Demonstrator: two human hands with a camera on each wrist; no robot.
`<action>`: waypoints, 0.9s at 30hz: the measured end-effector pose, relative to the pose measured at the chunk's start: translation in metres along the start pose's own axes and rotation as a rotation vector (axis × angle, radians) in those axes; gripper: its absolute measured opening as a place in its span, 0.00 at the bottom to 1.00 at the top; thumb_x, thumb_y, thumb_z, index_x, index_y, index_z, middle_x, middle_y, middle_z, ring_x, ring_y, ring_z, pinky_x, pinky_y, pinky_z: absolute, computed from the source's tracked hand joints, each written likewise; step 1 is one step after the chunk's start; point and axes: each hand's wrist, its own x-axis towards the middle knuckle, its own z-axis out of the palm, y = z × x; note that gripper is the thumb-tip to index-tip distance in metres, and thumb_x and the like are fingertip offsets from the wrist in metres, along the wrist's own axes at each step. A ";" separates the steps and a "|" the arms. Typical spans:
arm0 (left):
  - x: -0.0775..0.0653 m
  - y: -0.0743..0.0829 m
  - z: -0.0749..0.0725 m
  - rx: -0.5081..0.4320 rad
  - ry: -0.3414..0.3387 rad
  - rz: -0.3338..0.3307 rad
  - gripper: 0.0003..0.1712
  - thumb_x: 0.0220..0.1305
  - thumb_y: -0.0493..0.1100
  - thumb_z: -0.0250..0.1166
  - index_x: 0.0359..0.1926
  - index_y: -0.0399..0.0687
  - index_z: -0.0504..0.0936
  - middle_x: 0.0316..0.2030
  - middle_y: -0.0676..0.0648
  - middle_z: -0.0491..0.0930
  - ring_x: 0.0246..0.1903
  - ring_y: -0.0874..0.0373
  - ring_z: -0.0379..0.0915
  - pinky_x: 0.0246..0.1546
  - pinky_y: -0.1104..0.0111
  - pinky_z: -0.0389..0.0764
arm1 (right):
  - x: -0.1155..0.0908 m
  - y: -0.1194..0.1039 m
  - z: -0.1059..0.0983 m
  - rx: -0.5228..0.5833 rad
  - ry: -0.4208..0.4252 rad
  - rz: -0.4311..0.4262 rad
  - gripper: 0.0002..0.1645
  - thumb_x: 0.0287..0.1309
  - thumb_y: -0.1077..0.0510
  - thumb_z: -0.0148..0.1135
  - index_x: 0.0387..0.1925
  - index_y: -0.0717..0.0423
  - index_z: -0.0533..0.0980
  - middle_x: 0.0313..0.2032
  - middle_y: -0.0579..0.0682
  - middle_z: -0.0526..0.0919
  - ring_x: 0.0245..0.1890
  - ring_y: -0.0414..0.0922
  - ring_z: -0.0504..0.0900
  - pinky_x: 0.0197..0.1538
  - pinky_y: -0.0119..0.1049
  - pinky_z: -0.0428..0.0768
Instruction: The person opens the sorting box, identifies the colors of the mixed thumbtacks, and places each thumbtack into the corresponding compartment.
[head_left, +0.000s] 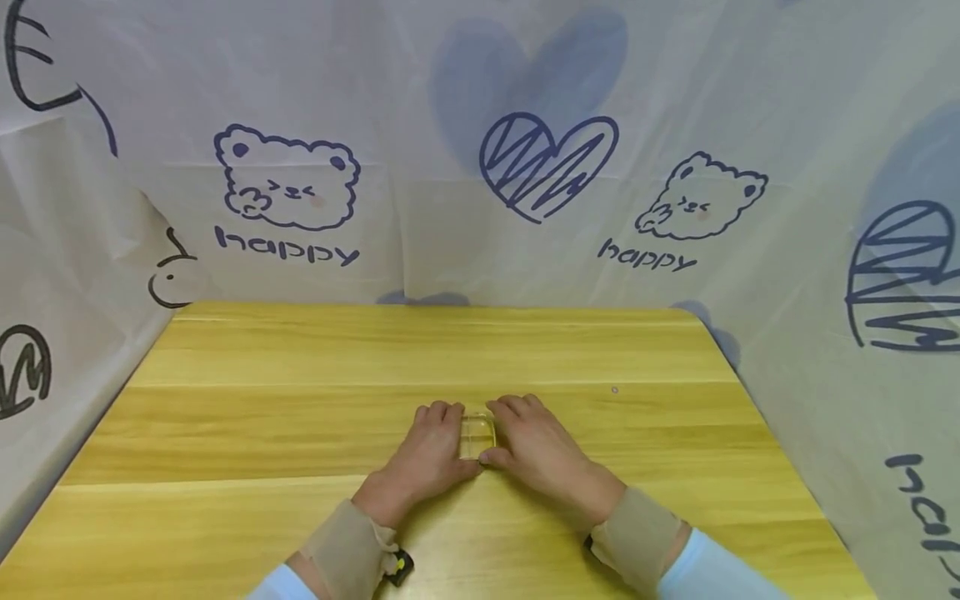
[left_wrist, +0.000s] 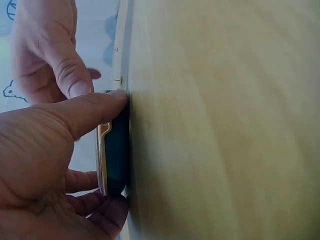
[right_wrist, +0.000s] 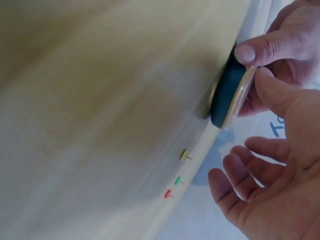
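Note:
A small box [head_left: 477, 437] with a clear top, a gold rim and dark teal sides lies on the wooden table between both hands. My left hand [head_left: 431, 446] grips it from the left, thumb on the near side and fingers on the far side. In the left wrist view a gold clasp shows on the rim of the box [left_wrist: 116, 160]. My right hand [head_left: 540, 446] is at the right side, its thumb touching the rim close to the left thumb. Its other fingers [right_wrist: 235, 175] are loosely bent and apart from the box in the right wrist view.
Thumbtacks in yellow [right_wrist: 183, 154], green [right_wrist: 178, 180] and red [right_wrist: 168, 193] lie on the table [head_left: 225, 433], their pins sticking up. A tiny pinkish thing [head_left: 615, 390] is right of the hands. A white cloth [head_left: 420, 208] with drawings hangs around the table.

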 end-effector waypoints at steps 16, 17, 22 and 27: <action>0.005 -0.034 -0.019 -0.174 -0.175 0.014 0.45 0.50 0.53 0.74 0.66 0.42 0.66 0.54 0.44 0.70 0.51 0.49 0.61 0.53 0.56 0.70 | 0.021 0.001 0.000 -0.028 -0.167 -0.055 0.44 0.54 0.35 0.65 0.63 0.60 0.68 0.56 0.53 0.78 0.50 0.48 0.72 0.56 0.45 0.73; 0.005 -0.034 -0.018 -0.167 -0.173 0.017 0.45 0.50 0.53 0.74 0.65 0.42 0.67 0.54 0.44 0.71 0.51 0.49 0.62 0.53 0.56 0.70 | 0.022 0.000 0.000 -0.027 -0.175 -0.048 0.45 0.55 0.35 0.64 0.64 0.60 0.67 0.57 0.54 0.77 0.52 0.49 0.72 0.57 0.46 0.73; 0.005 -0.032 -0.019 -0.143 -0.139 0.030 0.44 0.46 0.54 0.74 0.61 0.40 0.69 0.51 0.43 0.72 0.48 0.48 0.64 0.51 0.56 0.71 | 0.025 -0.001 0.003 -0.021 -0.190 -0.029 0.48 0.54 0.33 0.63 0.65 0.62 0.66 0.60 0.56 0.73 0.58 0.51 0.70 0.61 0.47 0.71; 0.005 -0.030 -0.016 -0.106 -0.126 0.032 0.44 0.45 0.55 0.74 0.60 0.39 0.70 0.49 0.42 0.72 0.46 0.48 0.65 0.50 0.56 0.72 | 0.028 -0.003 0.006 -0.014 -0.184 -0.032 0.49 0.52 0.32 0.65 0.63 0.63 0.67 0.58 0.56 0.73 0.57 0.50 0.70 0.59 0.46 0.73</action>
